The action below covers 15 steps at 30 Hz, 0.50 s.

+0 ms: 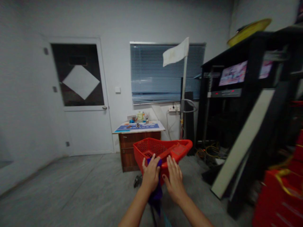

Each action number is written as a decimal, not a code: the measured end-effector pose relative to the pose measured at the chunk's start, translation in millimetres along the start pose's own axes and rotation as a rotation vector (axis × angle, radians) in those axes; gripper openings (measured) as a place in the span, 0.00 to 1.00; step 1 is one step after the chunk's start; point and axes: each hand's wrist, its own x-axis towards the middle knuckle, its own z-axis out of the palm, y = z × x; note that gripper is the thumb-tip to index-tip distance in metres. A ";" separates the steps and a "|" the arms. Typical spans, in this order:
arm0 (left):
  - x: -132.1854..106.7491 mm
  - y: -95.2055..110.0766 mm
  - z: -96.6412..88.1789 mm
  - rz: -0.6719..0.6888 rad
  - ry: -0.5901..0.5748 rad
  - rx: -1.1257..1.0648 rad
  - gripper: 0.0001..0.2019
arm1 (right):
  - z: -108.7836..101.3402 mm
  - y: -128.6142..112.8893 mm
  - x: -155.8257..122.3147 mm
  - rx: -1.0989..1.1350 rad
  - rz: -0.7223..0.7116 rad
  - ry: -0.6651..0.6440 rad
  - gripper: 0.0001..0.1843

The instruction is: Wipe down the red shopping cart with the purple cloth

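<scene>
head view: at left, our left hand (150, 175) curls closed around a soft purple cloth (156, 193), gathered against a red plastic basket (151, 148). the basket looks light and stiff, best taken by its rim or long handle (176, 152). at right, our right hand (174, 181) stands open, fingers spread, right by the basket, holding nothing we can see.
</scene>
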 end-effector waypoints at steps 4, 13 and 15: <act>-0.3 -7.3 -4.0 -0.077 0.053 0.050 0.20 | 4.7 -9.6 4.9 0.008 0.015 -0.052 0.36; 5.5 -25.8 -18.5 -0.020 0.079 0.123 0.19 | 0.6 -2.7 18.1 -0.009 -0.062 -0.200 0.35; 6.7 -33.1 -20.9 -0.031 0.086 0.128 0.18 | -4.3 3.4 22.8 -0.040 -0.030 -0.202 0.35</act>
